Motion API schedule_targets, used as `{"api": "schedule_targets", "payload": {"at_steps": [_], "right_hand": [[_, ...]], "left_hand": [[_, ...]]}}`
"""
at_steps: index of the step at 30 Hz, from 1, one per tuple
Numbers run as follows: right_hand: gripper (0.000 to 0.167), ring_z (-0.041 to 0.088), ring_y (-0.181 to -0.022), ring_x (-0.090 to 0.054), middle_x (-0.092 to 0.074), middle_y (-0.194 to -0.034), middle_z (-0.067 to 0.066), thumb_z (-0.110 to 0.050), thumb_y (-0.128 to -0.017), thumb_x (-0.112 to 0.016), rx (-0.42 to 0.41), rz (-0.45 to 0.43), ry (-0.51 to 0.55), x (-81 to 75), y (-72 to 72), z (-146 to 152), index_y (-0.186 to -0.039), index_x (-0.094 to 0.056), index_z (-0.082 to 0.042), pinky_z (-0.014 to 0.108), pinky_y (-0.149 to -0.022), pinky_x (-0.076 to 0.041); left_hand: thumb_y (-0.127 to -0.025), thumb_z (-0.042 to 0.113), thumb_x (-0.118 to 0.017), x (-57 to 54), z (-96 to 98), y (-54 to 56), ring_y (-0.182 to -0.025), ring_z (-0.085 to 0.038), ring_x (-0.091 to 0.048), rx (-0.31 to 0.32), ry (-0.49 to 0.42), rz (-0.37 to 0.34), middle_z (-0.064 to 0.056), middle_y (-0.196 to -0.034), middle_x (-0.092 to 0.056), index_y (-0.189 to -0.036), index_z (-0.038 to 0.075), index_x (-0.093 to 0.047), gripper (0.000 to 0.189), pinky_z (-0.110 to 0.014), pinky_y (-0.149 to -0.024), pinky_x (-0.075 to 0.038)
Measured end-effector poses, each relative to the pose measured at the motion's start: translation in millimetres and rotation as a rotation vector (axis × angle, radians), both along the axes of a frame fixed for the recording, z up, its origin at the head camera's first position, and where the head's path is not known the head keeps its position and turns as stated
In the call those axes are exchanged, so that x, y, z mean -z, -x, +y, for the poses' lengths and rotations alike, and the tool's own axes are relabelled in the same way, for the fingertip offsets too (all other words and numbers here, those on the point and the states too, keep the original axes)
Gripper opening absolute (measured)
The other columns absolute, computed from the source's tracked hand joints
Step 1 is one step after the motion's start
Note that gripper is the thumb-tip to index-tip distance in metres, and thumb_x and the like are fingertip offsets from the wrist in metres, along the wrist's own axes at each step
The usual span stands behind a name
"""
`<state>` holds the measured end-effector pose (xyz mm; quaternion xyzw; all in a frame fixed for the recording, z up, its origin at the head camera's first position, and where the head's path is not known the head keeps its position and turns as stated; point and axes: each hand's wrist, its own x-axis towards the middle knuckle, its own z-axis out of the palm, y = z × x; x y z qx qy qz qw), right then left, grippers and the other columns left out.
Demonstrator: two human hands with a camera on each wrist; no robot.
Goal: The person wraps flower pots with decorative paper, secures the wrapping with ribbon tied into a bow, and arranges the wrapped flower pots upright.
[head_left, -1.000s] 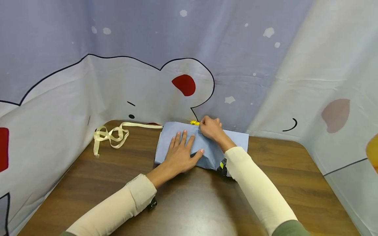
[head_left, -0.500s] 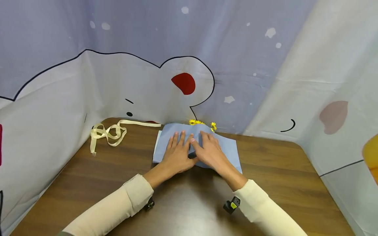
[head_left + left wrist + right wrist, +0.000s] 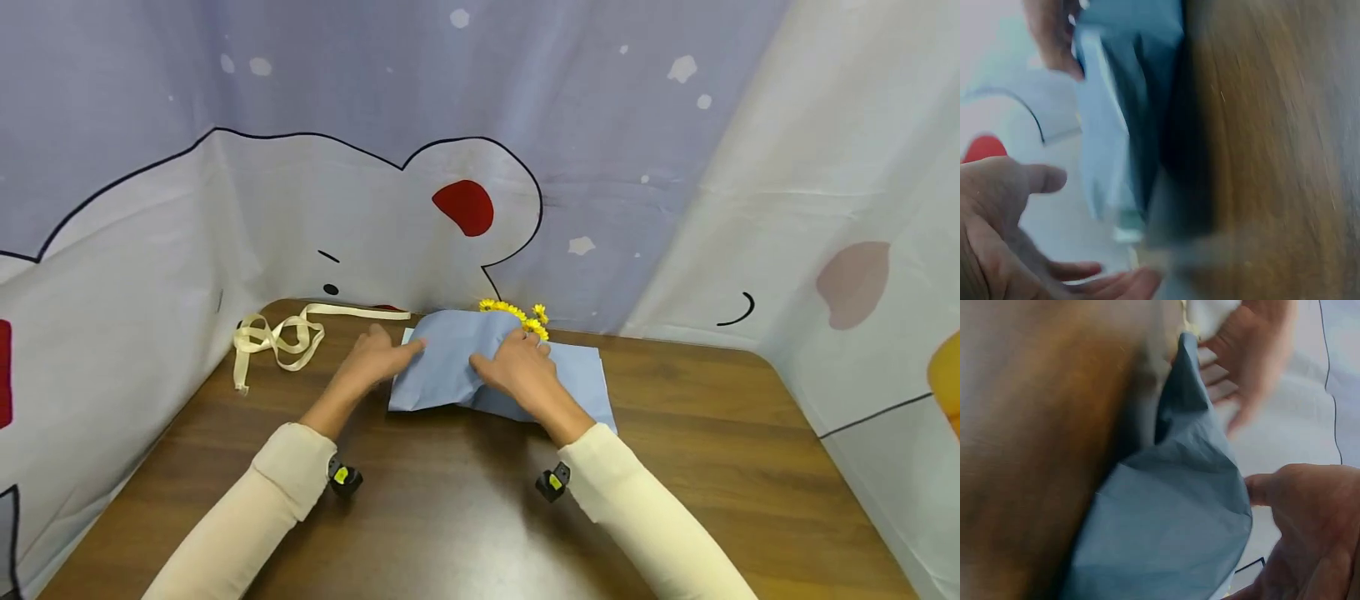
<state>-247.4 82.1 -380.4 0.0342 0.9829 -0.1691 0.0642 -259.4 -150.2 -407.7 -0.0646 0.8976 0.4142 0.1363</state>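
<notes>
A sheet of blue wrapping paper (image 3: pixel 442 350) lies folded over a bunch of small yellow daisy-like flowers (image 3: pixel 536 323), whose heads show past its far edge; the stems are hidden. My right hand (image 3: pixel 517 367) holds the raised fold of the paper beside the flowers, thumb on the near side, its fingertips partly hidden. Off the paper's left edge is my left hand (image 3: pixel 371 362), its thumb reaching over the edge and its fingers spread. The left wrist view shows that left hand (image 3: pixel 1004 231) around the paper's end with a gap inside the fingers.
A cream ribbon (image 3: pixel 300 340) lies looped at the back left of the brown wooden table (image 3: pixel 420 517), one end running toward the paper. A printed curtain (image 3: pixel 337 217) hangs close behind the table and along its sides.
My left hand has lifted from the paper and moved to its left edge. My right hand came from the far edge onto the paper and now holds the fold; more yellow flowers show.
</notes>
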Motion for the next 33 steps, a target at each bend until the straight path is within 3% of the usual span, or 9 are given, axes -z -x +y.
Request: {"api": "schedule_targets", "payload": {"at_steps": [3,6,8,12,19,22,26,29,33], "right_hand": [[0.092,0.046,-0.142,-0.06,-0.059,-0.155,0.03,-0.063,-0.101,-0.062,-0.009,-0.058,-0.087,4.8,22.6,-1,-0.154,-0.054,0.012,0.058,-0.115,-0.055],[0.09,0.041,-0.144,-0.062,-0.062,-0.159,0.025,-0.069,-0.101,-0.057,-0.044,-0.121,-0.159,10.0,39.3,-2,-0.151,-0.063,0.006,0.056,-0.116,-0.055],[0.09,0.041,-0.148,-0.06,-0.06,-0.162,0.024,-0.07,-0.102,-0.053,-0.051,-0.165,-0.174,12.9,44.3,-5,-0.152,-0.064,0.003,0.054,-0.117,-0.055],[0.094,0.043,-0.154,-0.054,-0.052,-0.169,0.029,-0.072,-0.105,-0.046,-0.026,-0.229,-0.167,10.8,38.3,-11,-0.159,-0.058,0.004,0.054,-0.123,-0.05],[0.092,0.04,-0.156,-0.053,-0.051,-0.171,0.027,-0.07,-0.109,-0.042,-0.006,-0.243,-0.185,-5.2,19.6,-16,-0.162,-0.055,0.005,0.051,-0.127,-0.048],[0.093,0.041,-0.156,-0.053,-0.052,-0.171,0.026,-0.072,-0.108,-0.044,-0.023,-0.237,-0.176,-7.0,19.9,-17,-0.16,-0.058,0.003,0.051,-0.127,-0.048],[0.094,0.041,-0.155,-0.054,-0.053,-0.17,0.026,-0.074,-0.108,-0.045,-0.033,-0.244,-0.154,-6.2,22.0,-19,-0.159,-0.059,0.003,0.052,-0.127,-0.048],[0.094,0.041,-0.156,-0.054,-0.053,-0.17,0.026,-0.074,-0.108,-0.045,-0.029,-0.238,-0.143,-3.7,24.0,-20,-0.159,-0.059,0.004,0.053,-0.127,-0.048],[0.098,0.042,-0.153,-0.056,-0.056,-0.167,0.026,-0.078,-0.106,-0.045,-0.021,-0.21,-0.137,10.7,34.8,-18,-0.157,-0.061,0.004,0.054,-0.125,-0.05]], "left_hand": [[-0.107,0.06,-0.068,11.5,-9.5,8.9,-0.12,-0.038,-0.074,-0.037,-0.191,-0.19,-0.029,-0.144,-0.062,-0.166,-0.01,-0.031,0.099,-0.048,-0.097,-0.067],[-0.106,0.047,-0.077,24.4,-13.5,14.3,-0.094,-0.024,-0.077,-0.074,-0.365,-0.277,-0.016,-0.118,-0.073,-0.15,-0.006,-0.049,0.075,-0.036,-0.079,-0.068],[-0.108,0.036,-0.078,30.1,-14.8,14.8,-0.082,-0.017,-0.074,-0.079,-0.409,-0.261,-0.008,-0.1,-0.073,-0.133,-0.004,-0.058,0.052,-0.031,-0.071,-0.065],[-0.111,0.019,-0.072,32.2,-13.8,13.9,-0.066,-0.011,-0.065,-0.074,-0.403,-0.114,0.001,-0.077,-0.066,-0.099,0.002,-0.066,0.021,-0.025,-0.06,-0.056],[-0.11,0.005,-0.062,-3.3,-2.2,15.0,-0.072,-0.011,-0.052,0.057,-0.312,0.12,0.001,-0.085,-0.057,-0.099,-0.007,-0.072,0.02,-0.024,-0.063,-0.044],[-0.11,0.002,-0.057,-22.4,3.5,15.7,-0.071,-0.011,-0.045,0.131,-0.28,0.128,0.002,-0.082,-0.051,-0.092,-0.006,-0.069,0.023,-0.025,-0.064,-0.04],[-0.11,0.0,-0.054,-38.9,12.1,16.7,-0.061,-0.008,-0.036,0.187,-0.313,0.087,0.007,-0.066,-0.04,-0.075,0.009,-0.052,0.036,-0.025,-0.06,-0.033],[-0.114,0.013,-0.056,-32.6,12.3,25.9,-0.06,-0.007,-0.047,0.159,-0.494,-0.002,0.008,-0.063,-0.051,-0.078,0.012,-0.059,0.037,-0.024,-0.06,-0.041],[-0.123,0.03,-0.041,7.9,-0.6,43.7,-0.08,-0.009,-0.073,0.086,-0.993,-0.19,0.006,-0.087,-0.079,-0.103,0.014,-0.075,0.043,-0.023,-0.074,-0.061]]}}
